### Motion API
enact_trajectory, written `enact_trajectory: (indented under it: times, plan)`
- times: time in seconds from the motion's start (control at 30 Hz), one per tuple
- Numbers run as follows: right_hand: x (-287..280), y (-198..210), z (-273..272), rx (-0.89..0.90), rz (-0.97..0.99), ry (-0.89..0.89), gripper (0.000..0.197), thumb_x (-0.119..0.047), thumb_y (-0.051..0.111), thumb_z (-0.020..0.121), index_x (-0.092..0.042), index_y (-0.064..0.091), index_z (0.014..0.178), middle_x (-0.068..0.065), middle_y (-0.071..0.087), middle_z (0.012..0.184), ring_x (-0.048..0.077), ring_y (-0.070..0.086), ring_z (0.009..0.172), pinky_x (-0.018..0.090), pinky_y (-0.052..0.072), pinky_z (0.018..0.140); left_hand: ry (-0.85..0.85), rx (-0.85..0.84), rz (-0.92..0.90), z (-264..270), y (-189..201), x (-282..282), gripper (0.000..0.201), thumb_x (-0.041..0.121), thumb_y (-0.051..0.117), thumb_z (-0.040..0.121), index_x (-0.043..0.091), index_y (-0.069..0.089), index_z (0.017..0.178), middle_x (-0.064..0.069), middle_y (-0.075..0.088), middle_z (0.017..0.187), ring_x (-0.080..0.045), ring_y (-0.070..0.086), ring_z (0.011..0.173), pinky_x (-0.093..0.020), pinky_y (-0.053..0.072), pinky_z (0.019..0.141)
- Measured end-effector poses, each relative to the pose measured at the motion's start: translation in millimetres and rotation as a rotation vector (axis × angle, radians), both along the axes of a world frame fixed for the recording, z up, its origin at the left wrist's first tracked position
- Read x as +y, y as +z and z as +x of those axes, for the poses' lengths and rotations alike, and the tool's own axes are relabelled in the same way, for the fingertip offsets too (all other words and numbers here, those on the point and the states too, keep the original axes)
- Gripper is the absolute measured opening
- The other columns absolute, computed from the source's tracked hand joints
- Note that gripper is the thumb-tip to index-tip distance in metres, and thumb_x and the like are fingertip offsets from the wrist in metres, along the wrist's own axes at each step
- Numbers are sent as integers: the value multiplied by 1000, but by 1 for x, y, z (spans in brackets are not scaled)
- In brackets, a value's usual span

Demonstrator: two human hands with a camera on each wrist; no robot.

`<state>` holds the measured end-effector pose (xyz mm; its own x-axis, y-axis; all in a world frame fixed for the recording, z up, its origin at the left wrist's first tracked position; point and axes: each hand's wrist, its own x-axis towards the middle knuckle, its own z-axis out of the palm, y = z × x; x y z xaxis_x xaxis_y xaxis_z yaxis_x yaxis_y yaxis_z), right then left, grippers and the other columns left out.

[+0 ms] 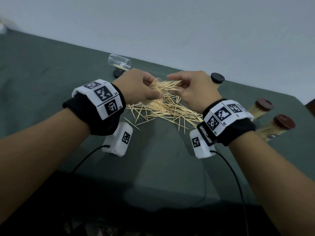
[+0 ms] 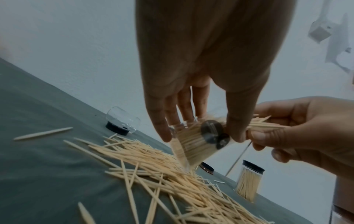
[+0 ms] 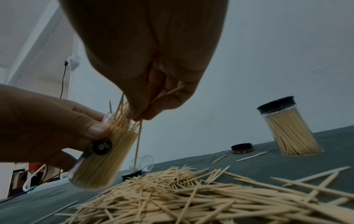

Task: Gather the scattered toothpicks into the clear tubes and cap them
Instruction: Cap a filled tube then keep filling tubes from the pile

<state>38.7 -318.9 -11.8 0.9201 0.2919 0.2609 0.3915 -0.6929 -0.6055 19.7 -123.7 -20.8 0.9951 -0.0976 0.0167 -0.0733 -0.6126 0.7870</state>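
My left hand (image 1: 144,88) grips a clear tube (image 3: 103,159), tilted and almost full of toothpicks, above the table. My right hand (image 1: 186,87) pinches a bundle of toothpicks (image 1: 167,86) whose tips sit at the tube's open mouth. One toothpick (image 3: 138,144) hangs outside the tube wall. Below both hands a large pile of loose toothpicks (image 1: 167,111) lies on the green cloth (image 1: 51,68). In the left wrist view the tube (image 2: 191,145) shows between my fingers, with the right hand (image 2: 298,128) beside it.
An empty clear tube (image 1: 120,62) lies on its side at the back, a black cap (image 1: 118,73) next to it. A black-capped full tube (image 3: 287,127) stands right of the pile, near a loose cap (image 3: 242,148). Two brown-capped full tubes (image 1: 260,108) lie at the right.
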Motion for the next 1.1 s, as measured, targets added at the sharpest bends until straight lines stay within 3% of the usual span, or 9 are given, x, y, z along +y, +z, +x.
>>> enact_trajectory:
  times: [0.2,0.37,0.43,0.6,0.73,0.83,0.9,0.97,1.1]
  plan:
    - [-2,-3,1,-72,-58,1,24,-13,68,87,-34,75,95,-12,67,89,1,59,76,10,42,64,-129,41,75,-2,-2,-7,39,46,82,70,33,71,106,20,72,86,-4,69,86,-35,54,91]
    - [0,-4,1,-42,-144,20,44,0,49,91,-30,69,116,-11,57,110,1,53,94,0,34,68,-87,51,-35,-1,-2,-6,32,42,82,73,27,72,100,14,74,85,-1,70,79,-16,52,74]
    - [3,-4,1,-58,-32,1,39,-2,53,92,-27,68,119,-10,64,106,0,59,91,3,41,75,-88,56,-59,-1,-1,-5,30,41,80,75,27,72,99,15,74,83,4,67,73,-13,48,66]
    - [3,-5,3,-96,105,-33,31,-8,71,83,-29,70,105,-14,71,81,-3,67,76,18,55,74,-171,83,-36,-2,-2,-8,32,44,78,76,31,71,104,15,74,92,-4,69,89,-27,52,88]
    - [0,-8,5,-151,160,-81,28,-8,74,80,-30,68,95,-11,67,89,1,65,70,14,53,67,-165,87,-87,-1,-4,-10,30,40,78,78,27,72,105,11,75,92,-4,69,81,-22,51,79]
    - [0,-10,4,-111,186,-46,28,-6,65,87,-30,72,100,-9,70,90,2,67,81,20,55,78,-135,90,-125,1,-4,-7,29,40,78,78,23,72,102,7,75,91,-10,71,85,-25,55,80]
    - [1,-11,3,-107,97,-21,30,-7,60,92,-30,73,106,-13,69,99,-2,62,89,7,48,81,-125,97,-131,1,-3,-5,29,40,77,79,22,72,101,5,75,91,-10,71,85,-25,55,78]
    - [2,-12,2,-102,-9,8,38,-2,52,94,-28,71,112,-13,63,111,-2,56,97,0,39,81,-117,89,-130,1,-4,-5,28,40,76,80,22,72,101,3,75,90,-5,69,77,-17,53,68]
    - [-3,-6,1,-16,6,112,55,3,48,89,-32,58,129,-9,47,129,3,59,102,9,45,85,-32,75,-155,4,-7,-4,22,38,74,83,23,71,98,7,74,83,6,62,59,-7,41,47]
